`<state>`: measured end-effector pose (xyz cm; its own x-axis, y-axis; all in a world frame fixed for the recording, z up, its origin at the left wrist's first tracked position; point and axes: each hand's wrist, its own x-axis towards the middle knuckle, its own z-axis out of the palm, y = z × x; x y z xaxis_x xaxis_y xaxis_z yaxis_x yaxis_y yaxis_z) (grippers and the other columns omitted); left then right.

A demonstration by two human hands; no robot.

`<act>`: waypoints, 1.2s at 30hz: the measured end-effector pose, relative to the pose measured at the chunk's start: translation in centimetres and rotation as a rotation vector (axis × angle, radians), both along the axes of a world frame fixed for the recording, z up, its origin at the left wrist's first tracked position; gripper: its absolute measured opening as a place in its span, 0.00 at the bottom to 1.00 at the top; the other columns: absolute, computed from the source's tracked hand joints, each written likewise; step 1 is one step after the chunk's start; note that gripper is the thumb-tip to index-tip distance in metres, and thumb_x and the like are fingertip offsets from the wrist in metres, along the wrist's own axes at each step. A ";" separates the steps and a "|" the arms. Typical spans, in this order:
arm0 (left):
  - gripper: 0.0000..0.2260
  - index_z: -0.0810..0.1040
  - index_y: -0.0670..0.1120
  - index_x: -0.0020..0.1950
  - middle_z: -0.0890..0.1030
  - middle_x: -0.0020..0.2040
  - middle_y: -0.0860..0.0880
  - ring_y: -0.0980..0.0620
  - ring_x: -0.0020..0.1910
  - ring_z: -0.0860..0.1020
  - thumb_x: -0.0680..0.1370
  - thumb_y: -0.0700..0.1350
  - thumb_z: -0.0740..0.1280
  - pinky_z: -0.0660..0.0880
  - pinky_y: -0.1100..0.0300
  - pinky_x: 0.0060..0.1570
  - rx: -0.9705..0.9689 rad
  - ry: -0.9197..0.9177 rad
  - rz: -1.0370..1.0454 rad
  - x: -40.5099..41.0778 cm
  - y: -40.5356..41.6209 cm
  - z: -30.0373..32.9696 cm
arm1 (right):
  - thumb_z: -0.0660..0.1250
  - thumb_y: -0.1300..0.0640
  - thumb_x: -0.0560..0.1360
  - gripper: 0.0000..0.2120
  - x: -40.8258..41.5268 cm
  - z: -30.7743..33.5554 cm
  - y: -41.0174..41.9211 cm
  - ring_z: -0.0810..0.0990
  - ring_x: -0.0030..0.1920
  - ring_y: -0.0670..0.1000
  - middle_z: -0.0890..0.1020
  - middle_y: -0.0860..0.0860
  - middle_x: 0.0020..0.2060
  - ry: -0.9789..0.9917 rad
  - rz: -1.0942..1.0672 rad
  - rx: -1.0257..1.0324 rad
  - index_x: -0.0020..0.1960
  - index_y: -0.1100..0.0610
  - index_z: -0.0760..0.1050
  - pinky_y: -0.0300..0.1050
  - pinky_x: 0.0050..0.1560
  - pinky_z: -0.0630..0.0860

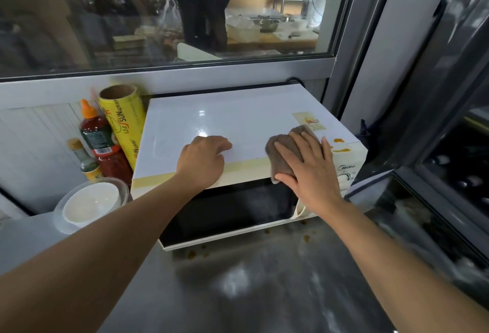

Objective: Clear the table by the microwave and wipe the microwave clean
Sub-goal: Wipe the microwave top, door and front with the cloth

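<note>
Microwave [238,131] is seen standing on the steel surface [264,293], against the wall below a window, door shut. A brown cloth [283,152] is pressed flat on its top front edge, toward the right, under the right hand [304,166], whose fingers are spread over the cloth. The left hand [203,158] is laid on the top near the middle, fingers loosely curled and holding nothing; the casing appears to be steadied by it.

Two orange smears [340,145] are noted just right of the cloth, at the top right corner. It is judged that the cloth should be carried right over them with firm, even pressure, then down the front panel.

Counted: one microwave, one cloth, two bottles [98,142], one wrap roll [124,123], one stack of bowls [91,204] at the left. Brown spots [191,254] are scattered on the surface below the door.
</note>
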<state>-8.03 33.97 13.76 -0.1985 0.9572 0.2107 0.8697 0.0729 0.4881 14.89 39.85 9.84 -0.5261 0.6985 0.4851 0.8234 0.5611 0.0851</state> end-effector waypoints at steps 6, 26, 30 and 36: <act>0.26 0.75 0.50 0.64 0.76 0.64 0.50 0.47 0.65 0.67 0.69 0.32 0.61 0.71 0.53 0.61 -0.050 -0.019 0.077 0.8 1.5 0.5 | 0.66 0.43 0.71 0.26 -4.6 0.4 -2.5 0.71 0.66 0.62 0.73 0.58 0.66 0.065 0.098 -0.019 0.66 0.51 0.72 0.58 0.68 0.65; 0.26 0.76 0.51 0.64 0.73 0.66 0.53 0.47 0.67 0.66 0.71 0.31 0.56 0.68 0.54 0.65 -0.082 -0.003 0.006 5.3 8.1 0.9 | 0.41 0.37 0.75 0.29 5.9 2.3 3.5 0.60 0.73 0.56 0.64 0.52 0.72 0.081 -0.205 -0.243 0.68 0.47 0.67 0.56 0.72 0.58; 0.24 0.75 0.50 0.65 0.71 0.68 0.53 0.48 0.68 0.64 0.72 0.33 0.57 0.66 0.53 0.66 -0.070 0.034 -0.002 5.4 8.7 1.1 | 0.49 0.42 0.78 0.23 7.2 2.9 5.2 0.63 0.68 0.58 0.62 0.53 0.71 0.152 -0.356 -0.368 0.70 0.48 0.63 0.57 0.68 0.64; 0.24 0.78 0.52 0.61 0.74 0.66 0.53 0.48 0.67 0.66 0.71 0.32 0.58 0.68 0.54 0.62 -0.071 -0.019 0.033 4.8 10.1 1.0 | 0.45 0.43 0.80 0.23 1.0 4.3 3.4 0.52 0.74 0.60 0.57 0.55 0.75 -0.075 -0.208 -0.328 0.73 0.47 0.57 0.57 0.73 0.45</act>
